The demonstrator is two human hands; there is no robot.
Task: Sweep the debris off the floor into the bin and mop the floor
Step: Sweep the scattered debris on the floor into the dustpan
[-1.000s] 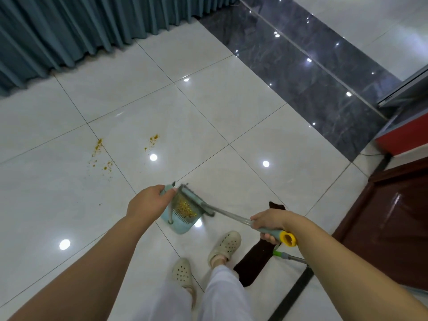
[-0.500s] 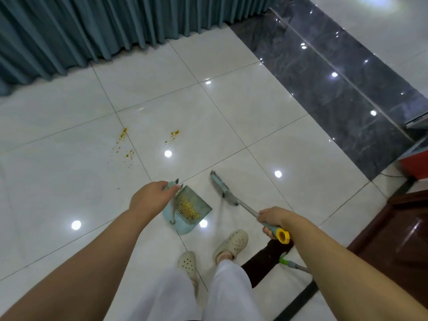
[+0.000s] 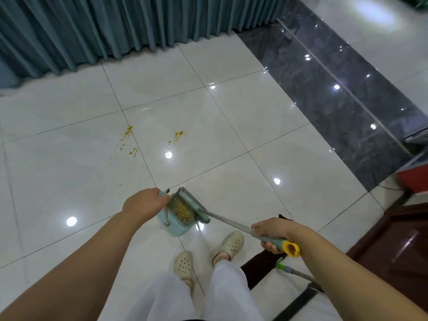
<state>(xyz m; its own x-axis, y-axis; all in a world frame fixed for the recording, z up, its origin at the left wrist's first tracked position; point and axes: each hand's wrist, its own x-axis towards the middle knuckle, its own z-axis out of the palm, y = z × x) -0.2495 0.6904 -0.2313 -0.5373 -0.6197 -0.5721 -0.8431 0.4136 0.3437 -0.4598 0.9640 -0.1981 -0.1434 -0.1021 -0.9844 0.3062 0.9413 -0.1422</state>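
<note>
White trousers (image 3: pixel 176 297) and two perforated cream clogs (image 3: pixel 184 265) stand just behind the dustpan (image 3: pixel 178 225). Behind and right of the dustpan, a mop handle (image 3: pixel 298 273) with a green collar lies on the floor beside a dark cloth (image 3: pixel 259 265).

The right hand (image 3: pixel 272 234) is closed around the teal grip of the broom (image 3: pixel 231 222), just ahead of its yellow end cap. The broom's metal shaft runs from this hand forward and left; its long, narrow teal head lies across the right rim of the dustpan.

The left hand (image 3: pixel 143 205) is closed around the top of the dustpan's handle. The dustpan is pale blue plastic with a comb-toothed edge and holds a heap of yellow debris (image 3: pixel 183 208).

Beyond the dustpan, more yellow crumbs (image 3: pixel 128 142) lie scattered on the glossy white floor tiles (image 3: pixel 231 126). Farther off hangs a pleated teal curtain (image 3: pixel 115 26); a dark marble strip (image 3: pixel 335 89) runs to the right.
</note>
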